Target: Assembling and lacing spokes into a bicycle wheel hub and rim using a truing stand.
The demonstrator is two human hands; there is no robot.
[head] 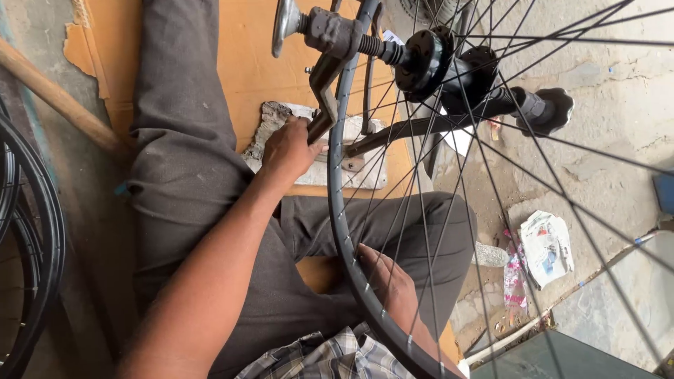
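Head view, looking down over the lap: a spoked bicycle wheel point(491, 175) stands mounted in a metal truing stand point(330, 63), its black hub point(439, 63) clamped between two threaded knobs at the far side of the scene, the rim point(337, 210) arcing from far centre down to the near right. Left hand point(288, 149) is closed around the stand's grey upright arm just left of the rim, fingers wrapped tight on the metal. Right hand point(390, 281) sits behind the rim and spokes on the near side, fingers curled against the rim's inner face; whether it pinches a spoke or a small tool I cannot tell, as the rim hides the fingertips. Grey trousers point(189, 140) fill the left and centre; brown cardboard point(246, 63) lies under the stand, with a scrap of white foam point(319, 168) beneath the left hand. A wooden handle point(56, 98) slants at far left, spare black rims point(35, 245) lean at the left edge, and crumpled paper litter point(547, 245) lies on the concrete at right. Judgement on the step: the wheel looks to be under adjustment in the stand. Doing it well calls for the left hand to steady the stand so nothing rocks, and for the right hand to work one spoke at a time in small turns, letting the rim run freely between checks. Fingers should stay clear of the spokes whenever the wheel spins.
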